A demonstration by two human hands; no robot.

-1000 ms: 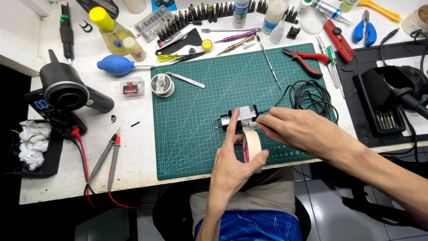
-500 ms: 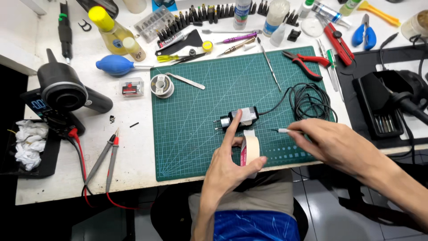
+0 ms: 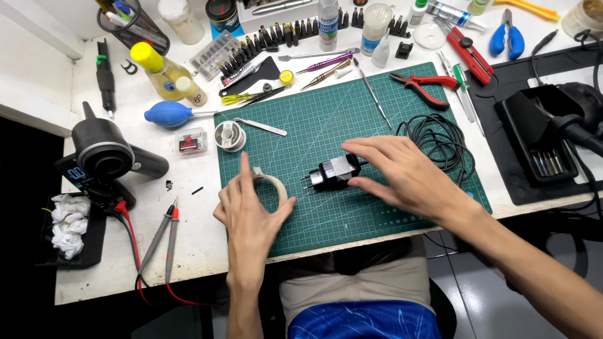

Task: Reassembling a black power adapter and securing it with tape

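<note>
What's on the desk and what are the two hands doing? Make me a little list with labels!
Surface: green cutting mat on a white workbench
Left hand: holds a roll of masking tape on the mat
Right hand: fingers spread around a black power adapter, touching it
Adapter: lies flat, prongs pointing left, pale tape over its middle
Beside it: coiled black cable
Behind the mat: red pliers, solder spool, blue air blower
Left edge: multimeter probes
</note>
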